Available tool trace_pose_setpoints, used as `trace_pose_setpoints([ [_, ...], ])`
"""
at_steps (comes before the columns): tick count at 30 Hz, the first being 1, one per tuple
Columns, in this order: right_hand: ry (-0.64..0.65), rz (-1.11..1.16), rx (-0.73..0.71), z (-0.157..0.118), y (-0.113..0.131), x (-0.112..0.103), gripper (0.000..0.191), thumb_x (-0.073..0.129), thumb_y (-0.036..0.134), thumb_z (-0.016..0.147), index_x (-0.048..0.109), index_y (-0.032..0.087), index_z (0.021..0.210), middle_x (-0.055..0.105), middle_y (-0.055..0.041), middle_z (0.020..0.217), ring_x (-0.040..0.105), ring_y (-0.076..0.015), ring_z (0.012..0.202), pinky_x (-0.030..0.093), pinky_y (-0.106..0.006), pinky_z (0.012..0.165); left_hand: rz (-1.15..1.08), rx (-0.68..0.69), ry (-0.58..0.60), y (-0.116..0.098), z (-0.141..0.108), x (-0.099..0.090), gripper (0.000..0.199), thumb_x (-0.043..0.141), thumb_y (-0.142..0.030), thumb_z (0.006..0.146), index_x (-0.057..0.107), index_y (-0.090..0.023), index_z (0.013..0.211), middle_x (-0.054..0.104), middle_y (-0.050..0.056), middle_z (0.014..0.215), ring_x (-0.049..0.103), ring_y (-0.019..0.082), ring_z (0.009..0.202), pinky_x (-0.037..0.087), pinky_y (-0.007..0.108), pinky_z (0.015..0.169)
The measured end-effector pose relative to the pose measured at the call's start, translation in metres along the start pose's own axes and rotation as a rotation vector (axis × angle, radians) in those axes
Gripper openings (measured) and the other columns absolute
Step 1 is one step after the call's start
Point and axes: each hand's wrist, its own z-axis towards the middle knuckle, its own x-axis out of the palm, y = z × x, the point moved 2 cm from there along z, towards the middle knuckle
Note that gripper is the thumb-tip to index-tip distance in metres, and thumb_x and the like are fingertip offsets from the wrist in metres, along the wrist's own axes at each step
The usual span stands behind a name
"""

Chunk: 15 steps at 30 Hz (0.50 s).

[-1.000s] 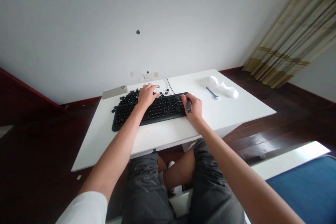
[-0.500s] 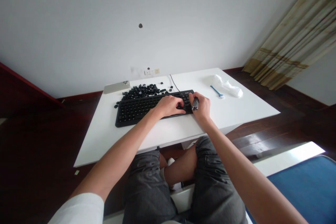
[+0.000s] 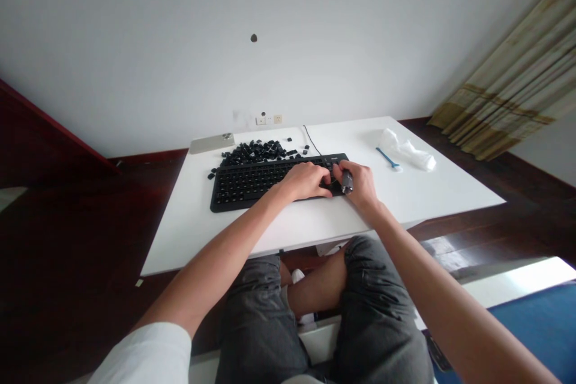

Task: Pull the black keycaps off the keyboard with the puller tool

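Note:
A black keyboard (image 3: pixel 245 186) with its keycaps off lies along the front part of the white table (image 3: pixel 189 234). My left hand (image 3: pixel 308 181) rests on its right half, fingers curled inward; whether they pinch anything is too small to tell. Over the keyboard's right end, my right hand (image 3: pixel 360 183) is closed around a grey-handled tool (image 3: pixel 347 182). Thin wire-like loops reach from the tool toward my left fingertips. Behind the keyboard lies a heap of loose black keycaps (image 3: pixel 256 151).
At the table's back left lies a phone (image 3: pixel 211 143). A blue brush (image 3: pixel 387 158) and a crumpled white plastic bag (image 3: pixel 409 150) sit to the right. A thin black cable (image 3: pixel 312 140) runs from the keyboard toward the wall.
The whole view has shifted, so the table and hands appear farther right. Both hands stay at the keyboard's right part, and the tool remains in my right hand.

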Motion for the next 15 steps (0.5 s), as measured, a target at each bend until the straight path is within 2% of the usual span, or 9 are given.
trace_pose_setpoints([
  [6, 0.202, 0.006, -0.172, 0.017, -0.003, -0.015, 0.039, 0.055, 0.037, 0.098, 0.04, 0.022, 0.064, 0.044, 0.0026, 0.06, 0.033, -0.0127, 0.058, 0.029, -0.031, 0.059, -0.019, -0.012, 0.026, 0.0, 0.0, -0.001, 0.033, 0.087, -0.045, 0.083, 0.081, -0.024, 0.107, 0.079, 0.004, 0.09, 0.074, 0.025, 0.085, 0.048, 0.031, 0.072],
  [11, 0.234, -0.003, -0.167, 0.023, 0.001, -0.017, 0.038, 0.053, 0.035, 0.099, 0.043, 0.022, 0.064, 0.048, 0.0017, 0.062, 0.038, -0.0133, 0.06, 0.031, -0.031, 0.061, -0.018, -0.01, 0.034, -0.001, 0.0, -0.001, 0.032, 0.087, -0.044, 0.084, 0.08, -0.023, 0.107, 0.078, 0.004, 0.09, 0.074, 0.026, 0.088, 0.048, 0.031, 0.073],
  [15, 0.283, 0.0, -0.242, 0.025, 0.005, -0.013, 0.039, 0.053, 0.037, 0.101, 0.043, 0.023, 0.066, 0.05, 0.001, 0.066, 0.04, -0.0141, 0.062, 0.032, -0.03, 0.062, -0.003, 0.001, 0.038, -0.002, 0.0, -0.002, 0.03, 0.085, -0.044, 0.086, 0.08, -0.023, 0.106, 0.079, 0.006, 0.092, 0.075, 0.027, 0.092, 0.05, 0.032, 0.077],
])
